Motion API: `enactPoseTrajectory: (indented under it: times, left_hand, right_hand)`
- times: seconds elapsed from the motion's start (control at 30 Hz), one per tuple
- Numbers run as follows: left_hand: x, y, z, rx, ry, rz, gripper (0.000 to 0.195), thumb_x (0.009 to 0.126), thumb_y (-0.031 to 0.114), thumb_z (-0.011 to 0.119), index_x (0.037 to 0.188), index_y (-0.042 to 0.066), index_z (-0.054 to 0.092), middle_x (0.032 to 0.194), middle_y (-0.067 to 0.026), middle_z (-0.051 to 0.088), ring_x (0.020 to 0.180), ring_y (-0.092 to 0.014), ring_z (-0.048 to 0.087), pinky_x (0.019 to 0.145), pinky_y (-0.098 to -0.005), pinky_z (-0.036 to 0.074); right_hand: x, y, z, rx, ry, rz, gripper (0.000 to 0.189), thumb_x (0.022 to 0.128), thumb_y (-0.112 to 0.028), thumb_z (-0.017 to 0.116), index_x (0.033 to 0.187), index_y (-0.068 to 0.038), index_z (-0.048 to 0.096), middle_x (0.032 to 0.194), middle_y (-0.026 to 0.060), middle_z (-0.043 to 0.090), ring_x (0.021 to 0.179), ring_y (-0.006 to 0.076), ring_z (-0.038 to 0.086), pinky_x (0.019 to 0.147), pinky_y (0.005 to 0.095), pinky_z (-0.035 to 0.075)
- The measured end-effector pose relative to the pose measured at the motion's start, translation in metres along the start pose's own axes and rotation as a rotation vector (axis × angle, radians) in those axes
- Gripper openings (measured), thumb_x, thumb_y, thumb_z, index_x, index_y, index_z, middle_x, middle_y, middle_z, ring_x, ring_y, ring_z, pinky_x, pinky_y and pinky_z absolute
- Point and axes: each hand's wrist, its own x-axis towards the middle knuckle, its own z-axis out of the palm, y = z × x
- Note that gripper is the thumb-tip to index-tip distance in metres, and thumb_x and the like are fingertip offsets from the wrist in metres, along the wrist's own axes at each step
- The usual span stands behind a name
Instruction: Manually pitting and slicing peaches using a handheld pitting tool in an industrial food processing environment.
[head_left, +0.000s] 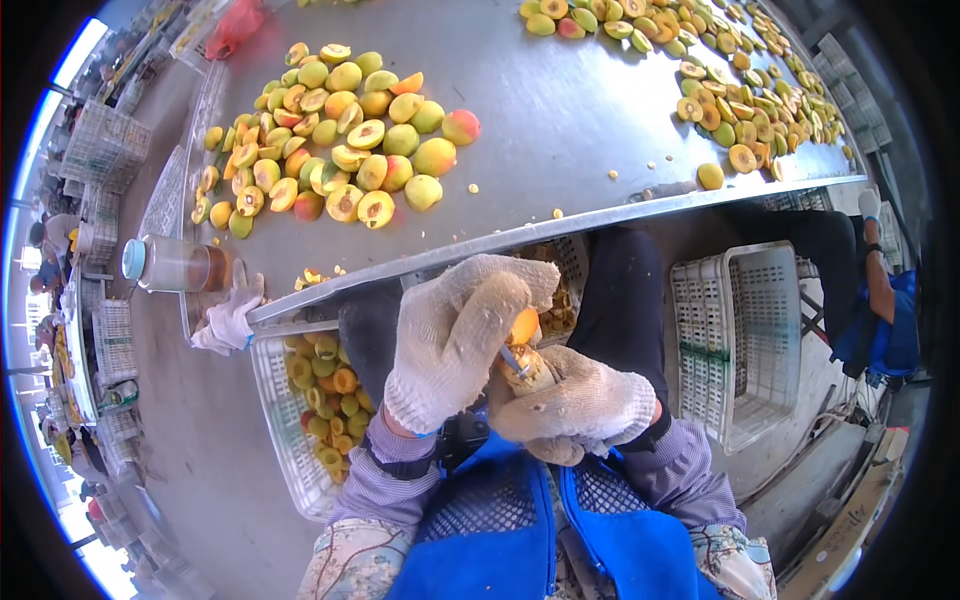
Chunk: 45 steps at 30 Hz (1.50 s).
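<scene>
My left hand, in a soiled knit glove, pinches an orange piece of stone fruit between thumb and fingers. Its palm side hides most of that piece. My right hand, gloved alike, is wrapped around the thick, pulp-smeared handle of a small pitting tool. The tool's metal tip is against or just beside the fruit; I cannot tell which. Both hands are close together above my lap, just below the edge of a metal table. A pile of whole and halved stone fruit lies beyond on the tabletop.
A jar of brown liquid and a white glove are at the table's left corner. Below stands a crate of fruit halves; another white crate is at right. More fruit lies far right, near a seated person.
</scene>
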Motion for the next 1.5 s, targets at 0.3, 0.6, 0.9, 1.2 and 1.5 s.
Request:
enactPoseTrajectory:
  times: [0.3, 0.6, 0.9, 1.2, 1.5]
  left_hand:
    - [0.014, -0.015, -0.001, 0.466, -0.005, 0.847, 0.025, 0.087, 0.026, 0.067, 0.101, 0.006, 0.069, 0.092, -0.0131, 0.07, 0.077, -0.029, 0.07, 0.063, -0.0305, 0.056]
    - [0.002, -0.023, 0.007, -0.597, 0.011, -0.155, 0.052, 0.102, 0.048, 0.04, 0.105, -0.001, 0.059, 0.09, -0.0153, 0.065, 0.066, -0.02, 0.066, 0.056, -0.0264, 0.051]
    - [-0.093, -0.085, -0.159, 0.394, 0.778, -0.021, 0.031, 0.096, 0.027, 0.057, 0.113, 0.002, 0.065, 0.105, -0.0098, 0.07, 0.099, -0.02, 0.066, 0.085, -0.0311, 0.051]
    - [-0.136, -0.082, -0.218, 0.535, 0.984, -0.277, 0.029, 0.094, 0.022, 0.063, 0.118, 0.005, 0.065, 0.109, -0.0068, 0.067, 0.099, -0.013, 0.06, 0.09, -0.0275, 0.047]
    - [0.042, -0.086, -0.224, 1.117, 0.462, 0.027, 0.044, 0.09, 0.034, 0.065, 0.125, 0.009, 0.058, 0.13, -0.0122, 0.059, 0.12, -0.027, 0.056, 0.1, -0.037, 0.044]
  right_hand:
    - [0.004, 0.018, -0.011, 0.136, -0.173, 0.012, 0.029, 0.081, -0.024, 0.077, 0.097, -0.006, 0.06, 0.063, 0.0035, 0.056, 0.045, 0.0107, 0.05, 0.038, 0.0242, 0.036]
    - [0.015, 0.0, -0.005, -0.104, -0.463, 0.321, 0.023, 0.088, -0.019, 0.072, 0.1, -0.007, 0.057, 0.064, -0.0024, 0.051, 0.05, 0.0071, 0.049, 0.042, 0.023, 0.035]
    - [0.016, 0.016, -0.028, -0.341, -0.013, -0.11, 0.019, 0.081, -0.014, 0.072, 0.086, 0.001, 0.062, 0.07, 0.0082, 0.061, 0.054, 0.0108, 0.056, 0.045, 0.0222, 0.04]
    - [0.061, 0.007, -0.042, -0.271, 0.493, -0.103, 0.019, 0.087, -0.02, 0.068, 0.089, -0.003, 0.058, 0.054, 0.0031, 0.055, 0.037, 0.013, 0.05, 0.032, 0.0239, 0.038]
    - [0.097, -0.022, -0.094, -0.391, 0.941, -0.21, 0.014, 0.089, -0.019, 0.064, 0.089, -0.006, 0.06, 0.055, 0.0024, 0.054, 0.04, 0.0119, 0.049, 0.036, 0.0249, 0.037]
